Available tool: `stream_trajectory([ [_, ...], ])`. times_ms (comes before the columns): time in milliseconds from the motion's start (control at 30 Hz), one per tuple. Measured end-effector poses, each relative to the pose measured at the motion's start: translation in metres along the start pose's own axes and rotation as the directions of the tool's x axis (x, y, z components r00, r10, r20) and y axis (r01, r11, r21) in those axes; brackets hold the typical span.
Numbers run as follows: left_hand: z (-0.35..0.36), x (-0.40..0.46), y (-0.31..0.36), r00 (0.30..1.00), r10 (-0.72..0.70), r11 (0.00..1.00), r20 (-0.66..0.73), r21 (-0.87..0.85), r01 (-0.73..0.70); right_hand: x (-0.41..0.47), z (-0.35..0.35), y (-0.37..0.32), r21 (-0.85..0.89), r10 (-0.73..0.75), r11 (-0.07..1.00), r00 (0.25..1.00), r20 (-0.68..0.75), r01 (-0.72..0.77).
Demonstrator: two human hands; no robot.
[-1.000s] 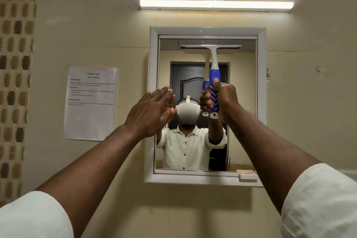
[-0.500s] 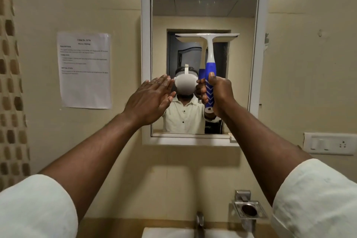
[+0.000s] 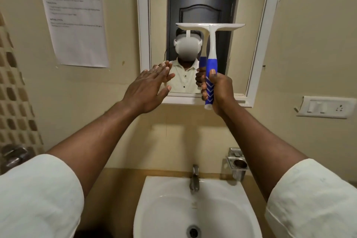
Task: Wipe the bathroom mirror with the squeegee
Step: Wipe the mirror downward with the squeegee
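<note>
Right hand [image 3: 219, 91] fists the squeegee [image 3: 211, 44] on the mirror [image 3: 249, 25]; left hand [image 3: 148, 89], fingers spread, seemingly touches its lower-left corner; uneven pressure could leave streaks

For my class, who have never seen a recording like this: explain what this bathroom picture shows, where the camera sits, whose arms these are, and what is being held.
There is no machine here. A person wears a wide-angle camera on the head, so you look forward and down along their own two bare arms. The figure in the white-framed wall mirror is simply their reflection.

The right hand grips the blue handle of a white T-shaped plastic squeegee, held upright with its wide blade across the glass, about midway up the part of the mirror in view. The left hand is open and flat, holding nothing, near the mirror's lower left corner; whether it touches the frame is hard to tell.

Below sits a white ceramic washbasin with a metal tap. A printed paper sheet hangs on the wall to the left, and a white switch plate on the right.
</note>
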State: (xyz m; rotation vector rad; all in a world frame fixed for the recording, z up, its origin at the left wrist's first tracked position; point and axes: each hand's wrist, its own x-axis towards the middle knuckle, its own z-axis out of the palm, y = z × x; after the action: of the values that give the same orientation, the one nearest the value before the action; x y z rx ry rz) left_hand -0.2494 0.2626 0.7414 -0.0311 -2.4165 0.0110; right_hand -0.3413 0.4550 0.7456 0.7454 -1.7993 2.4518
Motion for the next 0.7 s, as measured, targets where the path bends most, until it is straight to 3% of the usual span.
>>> stream_trajectory([
  [700, 0.061, -0.071, 0.013, 0.983, -0.016, 0.999, 0.182, -0.043, 0.025, -0.074, -0.036, 0.113, -0.009, 0.170, 0.985, 0.985, -0.019, -0.170],
])
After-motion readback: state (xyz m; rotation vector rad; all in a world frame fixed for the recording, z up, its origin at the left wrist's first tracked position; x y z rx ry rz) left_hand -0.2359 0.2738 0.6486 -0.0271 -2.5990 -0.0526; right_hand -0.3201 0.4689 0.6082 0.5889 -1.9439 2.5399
